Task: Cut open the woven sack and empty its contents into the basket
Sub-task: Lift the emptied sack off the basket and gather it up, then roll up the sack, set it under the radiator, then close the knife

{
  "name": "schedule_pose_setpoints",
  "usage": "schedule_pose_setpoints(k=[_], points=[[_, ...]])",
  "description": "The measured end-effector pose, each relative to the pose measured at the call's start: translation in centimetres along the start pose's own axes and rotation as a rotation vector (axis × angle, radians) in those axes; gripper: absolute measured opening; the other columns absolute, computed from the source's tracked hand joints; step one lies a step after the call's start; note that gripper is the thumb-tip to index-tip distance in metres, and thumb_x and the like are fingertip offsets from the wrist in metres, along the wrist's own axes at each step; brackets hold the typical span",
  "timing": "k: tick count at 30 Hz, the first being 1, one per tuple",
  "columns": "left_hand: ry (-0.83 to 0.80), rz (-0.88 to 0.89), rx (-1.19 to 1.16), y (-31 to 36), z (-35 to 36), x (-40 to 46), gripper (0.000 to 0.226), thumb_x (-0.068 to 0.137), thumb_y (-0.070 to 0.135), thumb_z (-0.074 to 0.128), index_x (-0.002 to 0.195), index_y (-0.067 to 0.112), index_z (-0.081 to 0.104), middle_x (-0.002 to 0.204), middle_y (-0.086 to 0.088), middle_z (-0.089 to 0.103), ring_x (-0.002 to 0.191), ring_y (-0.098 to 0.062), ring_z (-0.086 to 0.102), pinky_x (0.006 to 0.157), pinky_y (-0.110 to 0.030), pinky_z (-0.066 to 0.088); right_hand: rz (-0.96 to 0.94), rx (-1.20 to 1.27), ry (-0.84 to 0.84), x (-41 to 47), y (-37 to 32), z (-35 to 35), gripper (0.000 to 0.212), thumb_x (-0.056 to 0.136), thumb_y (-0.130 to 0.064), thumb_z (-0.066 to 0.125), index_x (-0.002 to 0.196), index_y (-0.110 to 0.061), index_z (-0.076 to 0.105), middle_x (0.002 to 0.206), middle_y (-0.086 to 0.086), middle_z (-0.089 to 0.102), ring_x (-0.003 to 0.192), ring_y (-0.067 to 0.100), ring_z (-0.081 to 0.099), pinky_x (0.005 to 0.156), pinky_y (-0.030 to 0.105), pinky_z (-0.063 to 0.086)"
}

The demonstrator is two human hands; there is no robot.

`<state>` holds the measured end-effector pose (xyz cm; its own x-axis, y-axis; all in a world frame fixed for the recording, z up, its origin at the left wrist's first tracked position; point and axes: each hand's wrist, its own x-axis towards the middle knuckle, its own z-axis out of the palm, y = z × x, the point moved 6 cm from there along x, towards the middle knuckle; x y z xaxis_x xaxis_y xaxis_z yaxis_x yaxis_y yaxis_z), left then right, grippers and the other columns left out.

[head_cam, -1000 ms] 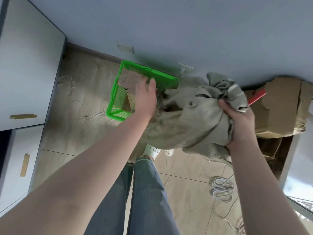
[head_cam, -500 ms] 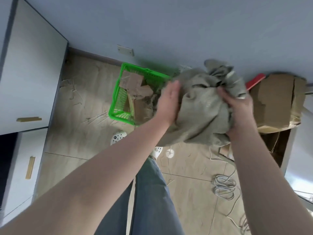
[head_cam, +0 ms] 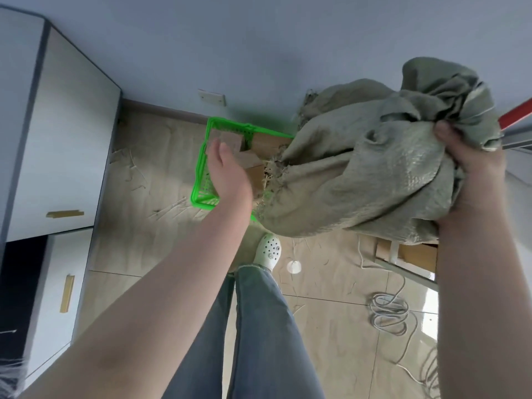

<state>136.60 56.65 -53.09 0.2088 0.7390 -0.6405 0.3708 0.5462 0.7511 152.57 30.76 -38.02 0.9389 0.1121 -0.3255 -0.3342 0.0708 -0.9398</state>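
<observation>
- The woven sack (head_cam: 371,168) hangs bunched and slack in the air, its frayed cut mouth turned down toward the basket, likely so anything left inside drops there.
- The green basket (head_cam: 201,180) sits on the floor by the wall, just under that mouth, with cardboard pieces (head_cam: 256,162) lying in it.
- The right hand (head_cam: 475,165) is clamped on the sack's gathered closed end, holding it high.
- The left hand (head_cam: 227,174) hovers over the basket, fingers apart and holding nothing.
- The tiled floor (head_cam: 161,174) is strewn with fibre scraps; a coiled cable (head_cam: 388,312) lies near the right, white cabinets (head_cam: 57,139) stand left.
</observation>
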Motion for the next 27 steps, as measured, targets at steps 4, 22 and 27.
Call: schedule_pose_setpoints(k=[4,22,27], points=[[-0.585,-0.307,-0.213,-0.2,6.7,-8.3,0.055,0.086,0.059,0.048,0.118,0.019,0.068,0.121,-0.004,0.068,0.112,-0.018,0.064,0.103,-0.040,0.047,0.109,-0.059,0.129,-1.1,4.4,2.0,0.050,0.072,-0.008,0.082,0.119,-0.004,0.064,0.110,0.012,0.073,0.102,0.028,0.070,0.088,0.042,0.057],[-0.729,-0.164,-0.122,6.0,7.3,-12.0,0.037,0.101,0.041,0.037,0.089,0.020,0.065,0.087,0.003,0.071,0.084,-0.008,0.066,0.076,-0.021,0.051,0.355,0.091,0.224,-3.8,6.3,6.4,0.021,0.089,-0.023,0.069,0.105,-0.010,0.067,0.097,0.012,0.073,0.076,0.014,0.072,0.078,0.031,0.059],[-0.493,-0.105,-0.194,9.3,4.5,-11.9,0.033,0.098,0.044,0.045,0.108,0.021,0.066,0.119,-0.001,0.066,0.114,-0.015,0.059,0.105,-0.034,0.042,0.302,0.282,0.244,-4.3,4.5,5.7,0.022,0.078,-0.029,0.079,0.092,-0.015,0.069,0.087,0.002,0.076,0.082,0.020,0.074,0.074,0.034,0.057]])
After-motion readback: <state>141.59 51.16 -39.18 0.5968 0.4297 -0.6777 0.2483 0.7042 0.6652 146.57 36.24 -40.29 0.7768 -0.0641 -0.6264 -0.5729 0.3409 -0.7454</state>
